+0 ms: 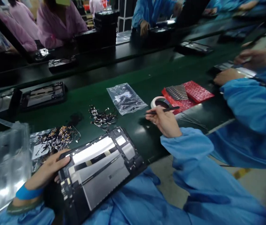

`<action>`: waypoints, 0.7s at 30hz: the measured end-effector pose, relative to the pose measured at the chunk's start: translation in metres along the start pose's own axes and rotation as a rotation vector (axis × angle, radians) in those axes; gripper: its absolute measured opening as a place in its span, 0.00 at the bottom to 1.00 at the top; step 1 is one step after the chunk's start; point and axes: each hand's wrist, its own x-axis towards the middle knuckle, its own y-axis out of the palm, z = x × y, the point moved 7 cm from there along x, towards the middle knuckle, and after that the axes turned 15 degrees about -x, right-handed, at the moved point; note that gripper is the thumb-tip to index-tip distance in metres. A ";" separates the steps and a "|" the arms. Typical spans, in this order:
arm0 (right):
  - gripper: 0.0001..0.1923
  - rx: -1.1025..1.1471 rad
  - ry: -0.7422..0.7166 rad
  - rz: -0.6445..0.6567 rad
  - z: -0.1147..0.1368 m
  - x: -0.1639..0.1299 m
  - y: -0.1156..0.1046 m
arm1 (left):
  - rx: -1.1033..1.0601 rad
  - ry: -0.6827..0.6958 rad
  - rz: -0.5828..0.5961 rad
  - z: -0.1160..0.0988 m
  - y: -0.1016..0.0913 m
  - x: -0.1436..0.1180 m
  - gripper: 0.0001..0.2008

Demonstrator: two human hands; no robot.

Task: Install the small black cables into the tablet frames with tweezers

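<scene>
My left hand point(53, 165) grips the left edge of an opened tablet point(109, 175), thumb on top. It is tilted, with its inner parts, silvery panels and dark frame facing up. Held between the fingers of my right hand point(164, 122) is a slim black pen-shaped tool point(171, 109); whether it has two prongs is too small to tell. This hand is over the green bench, right of the tablet and near a roll of white tape point(155, 103). Beyond the tablet lies a loose pile of short black cables point(102, 117).
More small cables point(57, 137) lie left of the tablet, beside a clear plastic tray point(8, 162). A clear bag point(125, 98) and red bubble wrap point(199, 90) with parts lie ahead. Other tablets point(43, 93) rest along the line. A co-worker's hands point(228, 76) are at the right.
</scene>
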 end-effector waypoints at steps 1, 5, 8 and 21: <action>0.24 -0.012 -0.010 0.003 0.000 0.000 0.004 | 0.084 0.002 -0.005 0.000 -0.001 0.002 0.26; 0.21 -0.075 -0.038 0.036 0.001 0.004 0.019 | 0.489 0.180 -0.087 -0.014 -0.011 0.006 0.27; 0.20 -0.139 -0.070 0.022 0.000 0.013 0.025 | 0.718 0.372 -0.098 -0.022 -0.005 0.009 0.26; 0.13 -0.272 -0.140 -0.024 0.001 0.028 0.034 | 0.790 0.608 -0.151 -0.027 0.014 0.006 0.24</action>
